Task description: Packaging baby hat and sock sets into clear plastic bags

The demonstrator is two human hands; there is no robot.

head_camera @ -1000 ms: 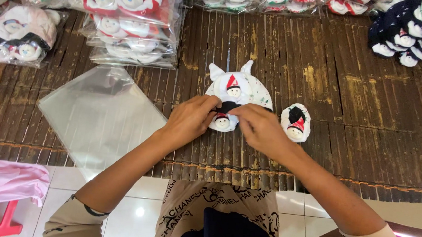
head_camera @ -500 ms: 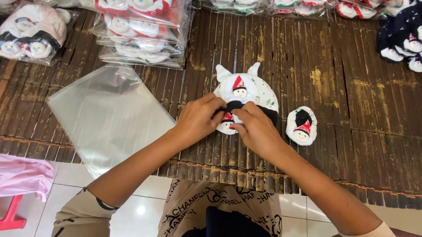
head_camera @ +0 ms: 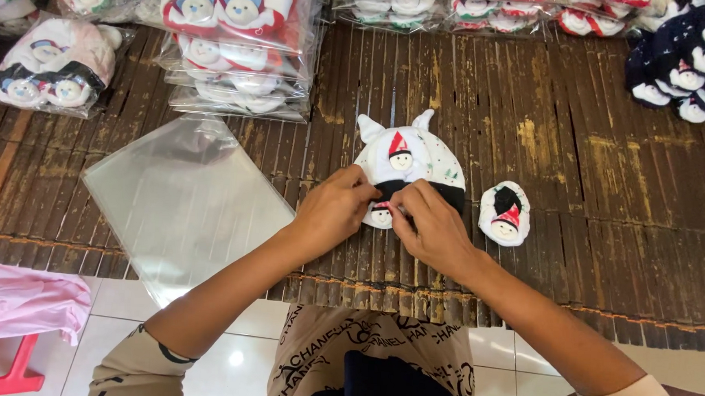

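On the slatted bamboo bench, the left hand and right hand meet over a small white bootie, fingers curled and pinching it from both sides, so that only its lower edge and a bit of a small face show between them. It lies on the dark brim of a white baby cap with two pointed ears, whose lower part the hands cover. A second bootie lies just to the right, apart from the hands. A clear plastic bag lies flat to the left, overhanging the bench edge. Bagged sets are stacked behind, partly cut off at the top, and glare blurs their contents.
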